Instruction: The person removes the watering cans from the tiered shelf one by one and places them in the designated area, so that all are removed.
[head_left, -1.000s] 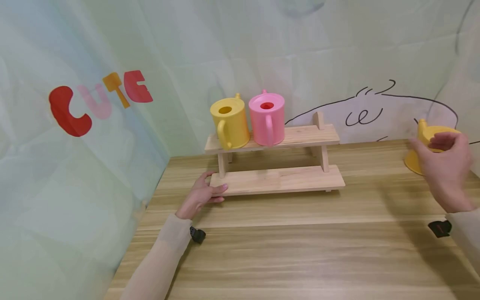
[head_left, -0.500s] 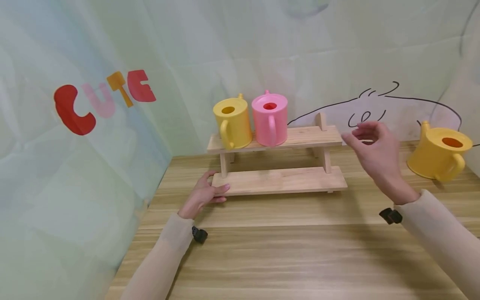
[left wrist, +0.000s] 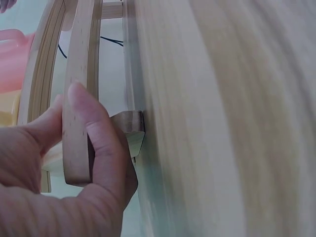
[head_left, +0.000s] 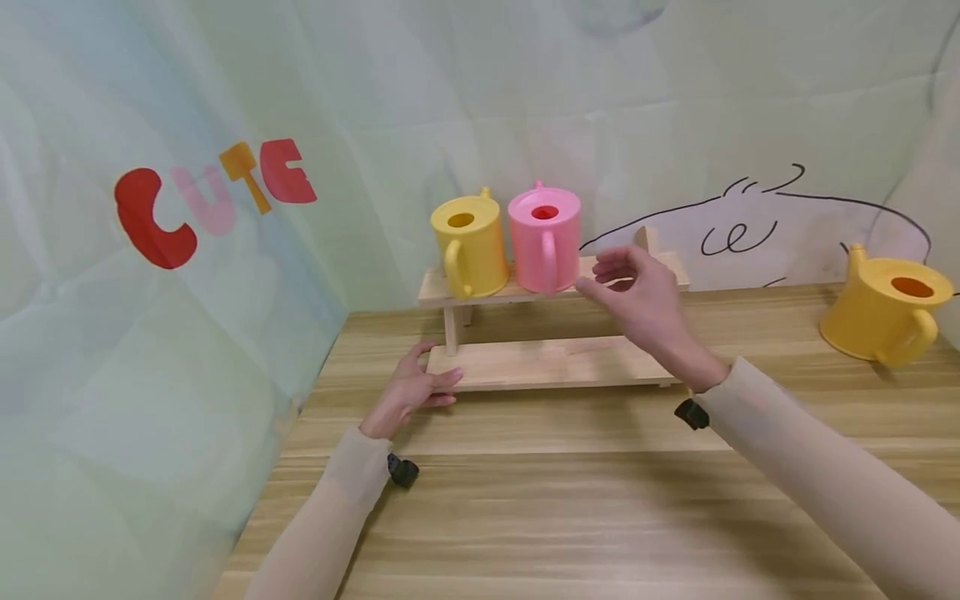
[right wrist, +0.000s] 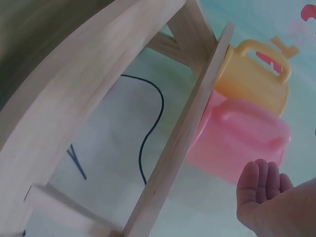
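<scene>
A two-tier wooden shelf [head_left: 555, 360] stands on the table. My left hand [head_left: 411, 388] grips the left end of its lower board, thumb on top and fingers underneath, as the left wrist view shows. On the upper board are a yellow watering can [head_left: 480, 254] at the left and a pink watering can [head_left: 534, 250] beside it, handles toward me. My right hand [head_left: 647, 302] hovers at the upper tier, its fingers bent loosely with nothing in them. Its thumb tip is right beside the pink can's lower right side. The right wrist view also shows this hand close to the pink can [right wrist: 237, 143].
An orange-yellow watering can [head_left: 877, 312] stands on the wooden table [head_left: 525, 517] at the far right, handle turned to the right. Behind the shelf hangs a pale cloth backdrop [head_left: 675, 108] with line drawings, and colourful letters mark its left part.
My right hand has left the orange-yellow can at the right and moved left to the pink can. My left hand keeps its hold on the shelf. The view has shifted slightly.
</scene>
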{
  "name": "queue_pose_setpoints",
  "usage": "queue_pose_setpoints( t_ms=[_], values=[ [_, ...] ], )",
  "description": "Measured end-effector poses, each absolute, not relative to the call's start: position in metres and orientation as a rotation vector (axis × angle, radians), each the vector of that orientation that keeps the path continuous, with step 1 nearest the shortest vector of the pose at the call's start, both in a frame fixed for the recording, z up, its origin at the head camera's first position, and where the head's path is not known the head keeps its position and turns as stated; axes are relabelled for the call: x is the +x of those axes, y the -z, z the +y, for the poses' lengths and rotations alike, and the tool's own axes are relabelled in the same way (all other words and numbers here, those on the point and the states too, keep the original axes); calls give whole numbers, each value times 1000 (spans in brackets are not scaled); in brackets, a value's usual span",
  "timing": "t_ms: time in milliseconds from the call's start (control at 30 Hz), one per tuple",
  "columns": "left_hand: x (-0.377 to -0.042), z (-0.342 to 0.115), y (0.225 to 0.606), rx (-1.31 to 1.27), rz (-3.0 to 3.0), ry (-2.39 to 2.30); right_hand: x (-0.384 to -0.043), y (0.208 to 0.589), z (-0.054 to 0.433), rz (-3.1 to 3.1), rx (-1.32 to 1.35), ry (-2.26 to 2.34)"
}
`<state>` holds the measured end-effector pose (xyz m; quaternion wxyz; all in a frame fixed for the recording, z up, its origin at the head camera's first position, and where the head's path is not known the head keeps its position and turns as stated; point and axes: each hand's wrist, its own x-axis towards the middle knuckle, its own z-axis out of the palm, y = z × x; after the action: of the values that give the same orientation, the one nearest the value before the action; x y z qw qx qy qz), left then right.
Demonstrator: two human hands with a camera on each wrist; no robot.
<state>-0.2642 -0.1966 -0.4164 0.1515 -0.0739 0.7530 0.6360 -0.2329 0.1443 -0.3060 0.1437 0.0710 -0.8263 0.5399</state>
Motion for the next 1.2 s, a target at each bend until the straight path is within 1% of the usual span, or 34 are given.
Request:
queue_pose_setpoints(
  t_ms=[333, 533, 967, 1200],
  values=[
    [-265, -195, 417, -200, 2151, -1856, -262, 310, 109, -2356, 316, -1613],
    [-263, -195, 418, -199, 2161, -1837, -270, 313, 98, -2354, 340, -1612],
    [-262, -194, 417, -208, 2157, -1855, -279, 316, 83, -2277, 232, -1705],
    [-262, -195, 417, -211, 2153, -1866, -281, 316, 75, -2223, 184, -1829]
  ],
)
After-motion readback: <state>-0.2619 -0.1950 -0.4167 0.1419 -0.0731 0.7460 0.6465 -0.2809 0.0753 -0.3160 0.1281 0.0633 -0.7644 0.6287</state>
